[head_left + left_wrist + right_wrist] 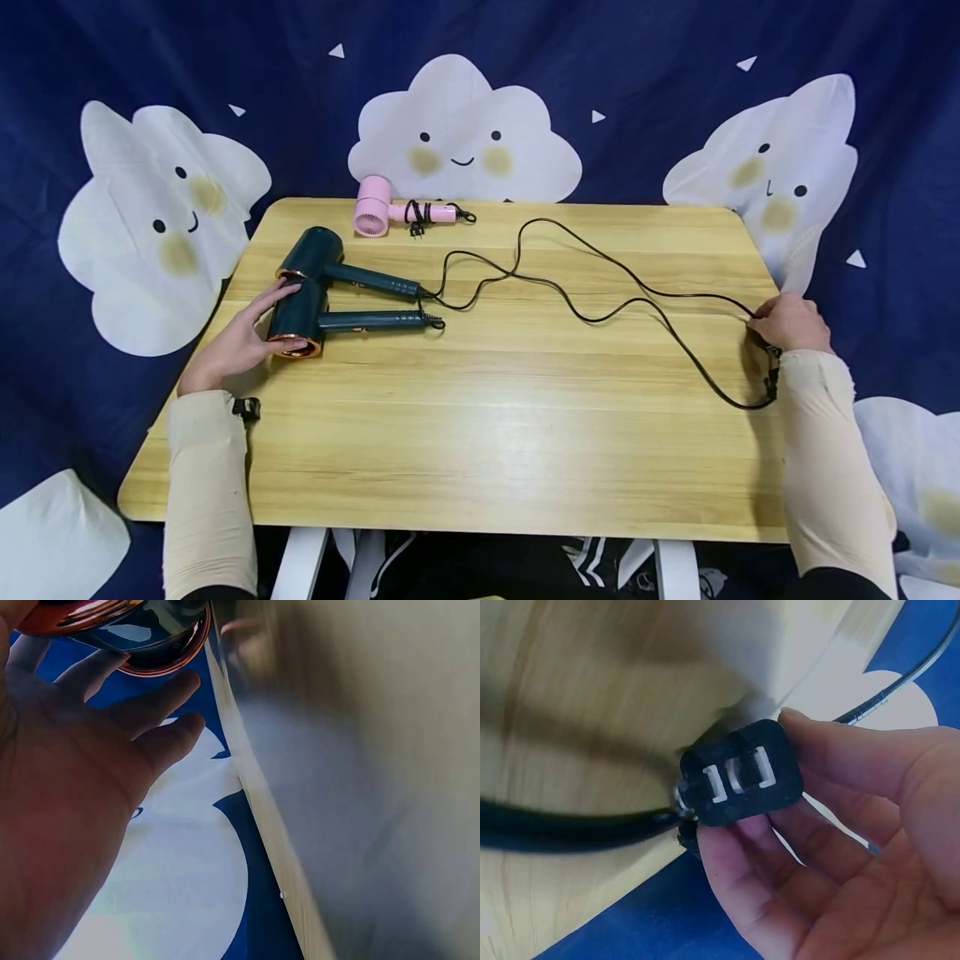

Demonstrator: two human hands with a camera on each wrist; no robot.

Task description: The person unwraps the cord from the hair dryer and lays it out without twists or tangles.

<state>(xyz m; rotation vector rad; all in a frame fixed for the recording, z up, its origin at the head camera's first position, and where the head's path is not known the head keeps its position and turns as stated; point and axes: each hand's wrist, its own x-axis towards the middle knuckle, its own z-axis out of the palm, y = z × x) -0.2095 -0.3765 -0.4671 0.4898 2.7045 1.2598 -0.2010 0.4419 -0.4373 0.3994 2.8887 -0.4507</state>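
At the table's left, two dark green hair dryers with copper-coloured rims lie side by side, handles to the right: a far hair dryer (312, 250) and a near hair dryer (296, 312). My left hand (238, 342) holds the near one's barrel between thumb and fingers; in the left wrist view two lower fingers (169, 739) stand free of it. By the right edge, my right hand (795, 322) pinches a black plug (742, 774) between thumb and fingers. Black cords (551, 282) stretch from the dryers' handles across the table to that hand.
A small pink hair dryer (372, 204), its black cord wrapped round the handle, lies at the back edge of the wooden table (517, 450). Dark blue cloth (637, 50) with white clouds hangs behind and beside the table.
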